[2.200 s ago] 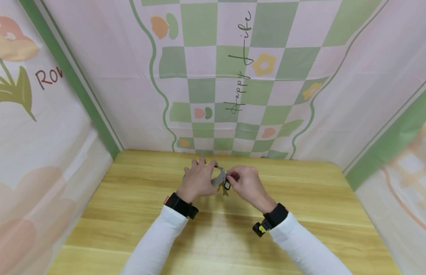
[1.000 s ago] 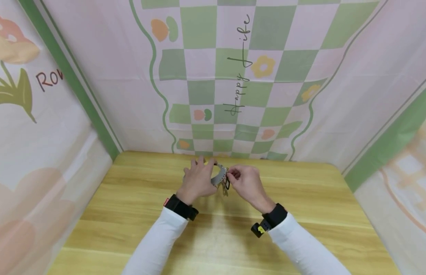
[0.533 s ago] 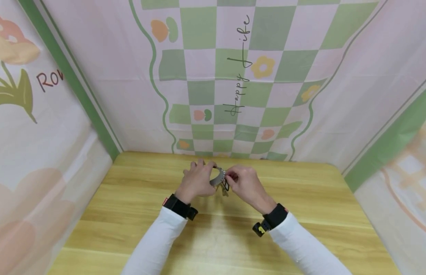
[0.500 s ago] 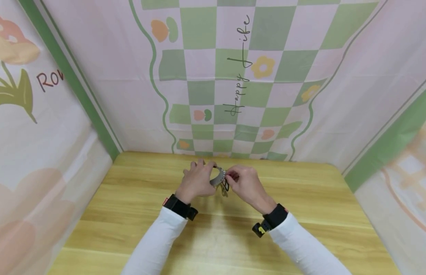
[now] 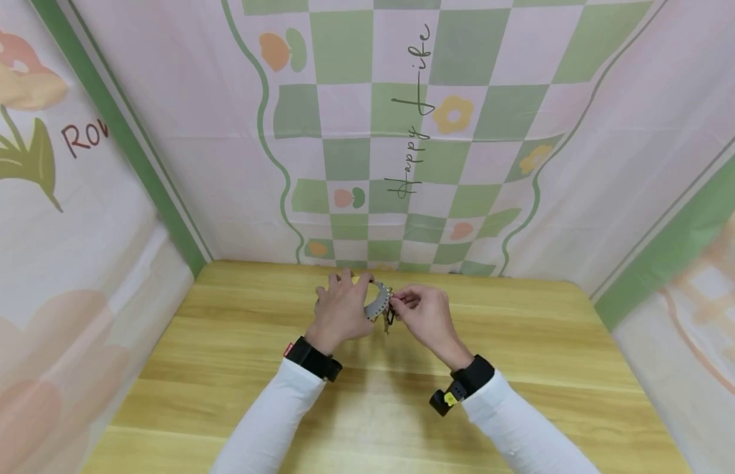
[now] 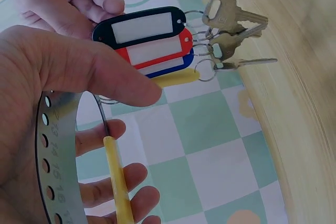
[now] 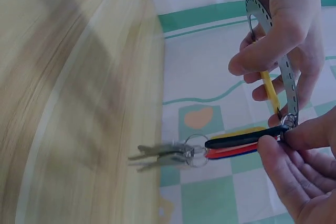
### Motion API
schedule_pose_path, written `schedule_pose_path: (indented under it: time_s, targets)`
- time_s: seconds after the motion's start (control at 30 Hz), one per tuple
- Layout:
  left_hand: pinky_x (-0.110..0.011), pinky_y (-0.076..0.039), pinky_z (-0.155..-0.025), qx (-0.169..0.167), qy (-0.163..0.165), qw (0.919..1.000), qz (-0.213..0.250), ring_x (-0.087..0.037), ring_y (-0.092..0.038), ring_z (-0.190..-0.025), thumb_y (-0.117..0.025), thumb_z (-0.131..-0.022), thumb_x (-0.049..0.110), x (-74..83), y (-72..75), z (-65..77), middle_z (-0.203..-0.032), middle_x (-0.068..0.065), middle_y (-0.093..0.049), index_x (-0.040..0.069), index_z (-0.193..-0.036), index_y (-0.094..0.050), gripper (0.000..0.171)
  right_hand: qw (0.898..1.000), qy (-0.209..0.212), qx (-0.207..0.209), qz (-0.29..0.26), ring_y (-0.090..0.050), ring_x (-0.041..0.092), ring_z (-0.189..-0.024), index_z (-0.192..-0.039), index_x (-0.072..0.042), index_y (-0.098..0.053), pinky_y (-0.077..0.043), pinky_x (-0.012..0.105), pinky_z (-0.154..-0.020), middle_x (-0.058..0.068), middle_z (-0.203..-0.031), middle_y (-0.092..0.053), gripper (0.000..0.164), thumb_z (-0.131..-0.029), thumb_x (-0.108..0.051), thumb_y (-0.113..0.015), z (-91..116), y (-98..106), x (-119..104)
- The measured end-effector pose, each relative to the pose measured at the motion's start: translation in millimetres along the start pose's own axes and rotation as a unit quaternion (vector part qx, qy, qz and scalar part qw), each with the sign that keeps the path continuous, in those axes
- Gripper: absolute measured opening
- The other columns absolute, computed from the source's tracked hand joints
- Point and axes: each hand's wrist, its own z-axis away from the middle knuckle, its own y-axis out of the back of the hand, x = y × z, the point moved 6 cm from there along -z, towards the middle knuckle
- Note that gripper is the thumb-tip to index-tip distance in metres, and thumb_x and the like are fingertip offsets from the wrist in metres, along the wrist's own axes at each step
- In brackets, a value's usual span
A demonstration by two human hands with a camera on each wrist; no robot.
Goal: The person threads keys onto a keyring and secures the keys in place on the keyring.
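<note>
My left hand (image 5: 340, 309) grips a grey, round-edged metal plate (image 6: 58, 156) with a row of numbered holes along its rim. A yellow grip (image 6: 119, 182) on a thin metal loop sits inside its opening. Small metal rings (image 7: 289, 120) pass at the plate's edge. My right hand (image 5: 425, 316) pinches the end of a black key tag (image 6: 142, 26) there, between thumb and finger. Under it are stacked a red key tag (image 6: 157, 51), a blue key tag (image 6: 170, 65) and a yellow key tag (image 6: 178, 77). Several metal keys (image 6: 223, 14) dangle from their far ends.
Both hands are over the far part of a wood-grain table (image 5: 355, 421). Behind it hangs a green-and-white checked cloth (image 5: 403, 158) with flowers and writing. A patterned cloth also covers the left side (image 5: 77, 263) and the right side (image 5: 687, 296).
Both hands stay close to the same place. The grey plate tilts back and forth slightly, and the black tag, its white face visible earlier, now appears edge-on with the keys.
</note>
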Motion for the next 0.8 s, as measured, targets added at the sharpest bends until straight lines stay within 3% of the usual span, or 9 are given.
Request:
schedule_pose_path:
  time_s: [0.2,0.4,0.5,0.63,0.8]
  targets:
    - [-0.060,-0.049,-0.077,-0.019,-0.005,0.9998,0.005,-0.041,-0.053,-0.105,-0.085,-0.070,0.020,-0.4,-2.3,-0.1,-0.122,-0.020,-0.055,0.017,-0.137,-0.058,0.073,0.995,0.067,-0.013,0.076,-0.068,0.014,-0.066,-0.090,-0.001,-0.077,-0.055,0.024,-0.057,0.007,-0.080,-0.073,0.005,-0.089,0.003,-0.073,-2.1,0.4,-9.4]
    - [-0.063,-0.047,-0.078,-0.049,-0.003,0.9982,0.034,-0.040,-0.053,-0.104,-0.080,-0.072,0.017,-3.1,-6.8,0.1,-0.120,-0.018,-0.053,0.018,-0.137,-0.059,0.068,0.974,0.168,-0.030,0.150,-0.067,0.012,-0.067,-0.089,-0.002,-0.075,-0.054,0.023,-0.058,0.007,-0.082,-0.072,0.009,-0.086,0.006,-0.074,-0.9,-1.7,-19.2]
    - [-0.063,-0.047,-0.077,-0.059,-0.002,0.9972,0.046,-0.040,-0.052,-0.102,-0.078,-0.073,0.018,-4.8,-9.0,0.4,-0.118,-0.017,-0.053,0.018,-0.138,-0.059,0.068,0.967,0.195,-0.031,0.161,-0.066,0.012,-0.067,-0.088,-0.002,-0.075,-0.053,0.024,-0.058,0.006,-0.082,-0.071,0.009,-0.085,0.006,-0.075,0.0,-2.1,-20.6]
    - [-0.063,-0.047,-0.077,-0.059,-0.002,0.9972,0.045,-0.040,-0.053,-0.102,-0.078,-0.073,0.018,-6.8,-9.8,0.5,-0.118,-0.017,-0.054,0.017,-0.138,-0.059,0.067,0.976,0.165,-0.041,0.140,-0.067,0.011,-0.067,-0.089,-0.003,-0.075,-0.054,0.023,-0.058,0.005,-0.082,-0.071,0.007,-0.087,0.004,-0.075,-0.9,-2.9,-17.0]
    - [-0.062,-0.047,-0.079,-0.043,0.005,0.9986,0.030,-0.040,-0.052,-0.106,-0.081,-0.072,0.020,-6.4,-7.2,0.5,-0.122,-0.019,-0.054,0.018,-0.139,-0.058,0.071,0.996,0.056,-0.032,0.066,-0.068,0.011,-0.068,-0.091,-0.002,-0.075,-0.056,0.024,-0.060,0.003,-0.079,-0.072,0.003,-0.090,-0.003,-0.074,-2.2,-1.0,-6.1]
